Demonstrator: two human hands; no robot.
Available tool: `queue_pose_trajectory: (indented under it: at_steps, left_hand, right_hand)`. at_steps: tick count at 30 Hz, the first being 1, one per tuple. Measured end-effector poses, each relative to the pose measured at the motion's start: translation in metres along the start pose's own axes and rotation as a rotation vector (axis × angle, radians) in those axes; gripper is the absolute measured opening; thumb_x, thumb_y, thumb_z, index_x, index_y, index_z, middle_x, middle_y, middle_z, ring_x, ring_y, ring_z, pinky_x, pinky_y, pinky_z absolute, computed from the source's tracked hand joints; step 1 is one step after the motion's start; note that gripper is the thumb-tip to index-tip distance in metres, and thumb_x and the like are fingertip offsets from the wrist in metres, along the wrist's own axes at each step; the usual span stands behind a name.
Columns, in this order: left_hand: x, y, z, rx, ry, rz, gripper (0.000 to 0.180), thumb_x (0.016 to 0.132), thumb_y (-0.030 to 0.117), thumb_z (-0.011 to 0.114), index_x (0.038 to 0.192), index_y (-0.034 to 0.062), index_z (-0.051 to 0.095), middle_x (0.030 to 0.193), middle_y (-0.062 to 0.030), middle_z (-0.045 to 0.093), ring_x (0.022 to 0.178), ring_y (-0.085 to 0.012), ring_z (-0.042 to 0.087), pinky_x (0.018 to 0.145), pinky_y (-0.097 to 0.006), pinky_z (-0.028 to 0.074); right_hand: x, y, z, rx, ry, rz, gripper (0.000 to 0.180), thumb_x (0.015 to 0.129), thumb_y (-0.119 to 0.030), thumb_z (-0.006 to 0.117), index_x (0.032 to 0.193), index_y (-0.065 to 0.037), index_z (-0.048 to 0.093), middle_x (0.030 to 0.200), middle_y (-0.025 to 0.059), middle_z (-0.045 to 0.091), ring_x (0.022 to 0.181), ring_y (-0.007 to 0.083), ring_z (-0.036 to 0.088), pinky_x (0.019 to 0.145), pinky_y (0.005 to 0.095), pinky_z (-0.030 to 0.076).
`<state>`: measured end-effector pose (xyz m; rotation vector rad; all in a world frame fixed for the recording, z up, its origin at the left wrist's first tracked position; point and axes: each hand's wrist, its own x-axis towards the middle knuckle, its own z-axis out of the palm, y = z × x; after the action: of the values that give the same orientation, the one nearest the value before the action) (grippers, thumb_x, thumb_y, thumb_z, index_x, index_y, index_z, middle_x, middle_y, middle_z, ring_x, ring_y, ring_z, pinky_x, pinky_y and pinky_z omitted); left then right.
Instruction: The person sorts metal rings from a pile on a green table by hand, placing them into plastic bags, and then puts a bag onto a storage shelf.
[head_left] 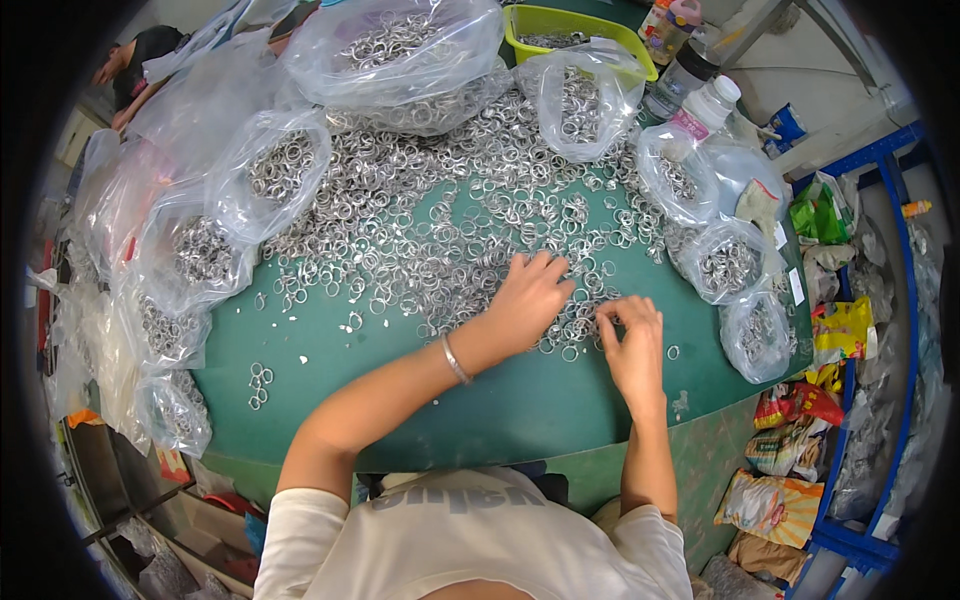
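Note:
A large spread of loose silver metal rings covers much of the green tabletop. At its near edge my left hand rests with curled fingers among the rings; the fingertips are hidden under the hand. Just to the right, my right hand has its thumb and forefinger bent together in a pinch beside the rings, and whatever lies between them is too small to make out. One single ring sits apart, right of that hand. A small cluster of rings lies at the left.
Clear plastic bags of rings line the table's edge, including a big bag at the back, a left bag and a right bag. A lime-green basin and a white bottle stand far right. Blue shelving rises beyond.

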<state>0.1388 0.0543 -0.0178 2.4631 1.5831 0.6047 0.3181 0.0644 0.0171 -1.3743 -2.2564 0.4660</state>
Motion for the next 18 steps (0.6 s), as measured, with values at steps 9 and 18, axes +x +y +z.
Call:
queue_pose_trajectory:
  at_steps: [9, 18]
  left_hand:
    - [-0.003, -0.007, -0.013, -0.585, 0.15, -0.23, 0.019, 0.08, 0.003, 0.062, 0.098, 0.0004, 0.059, 0.1, -0.0091, 0.058, 0.092, -0.0197, 0.056, 0.074, -0.03, 0.042]
    - [-0.047, -0.015, -0.022, -1.144, 0.095, -0.613, 0.023, 0.083, -0.007, 0.049, 0.103, 0.0013, 0.057, 0.091, -0.0039, 0.055, 0.08, -0.0108, 0.052, 0.069, -0.025, 0.043]
  right_hand:
    - [0.008, 0.004, 0.001, -0.031, 0.03, -0.052, 0.017, 0.075, -0.007, 0.066, 0.092, -0.004, 0.063, 0.093, 0.0083, 0.06, 0.089, 0.0277, 0.052, 0.076, 0.0375, 0.038]
    - [-0.011, 0.009, 0.015, -0.02, -0.097, -0.241, 0.016, 0.072, -0.006, 0.068, 0.087, -0.004, 0.064, 0.101, 0.0072, 0.059, 0.1, 0.0254, 0.051, 0.088, 0.0415, 0.033]
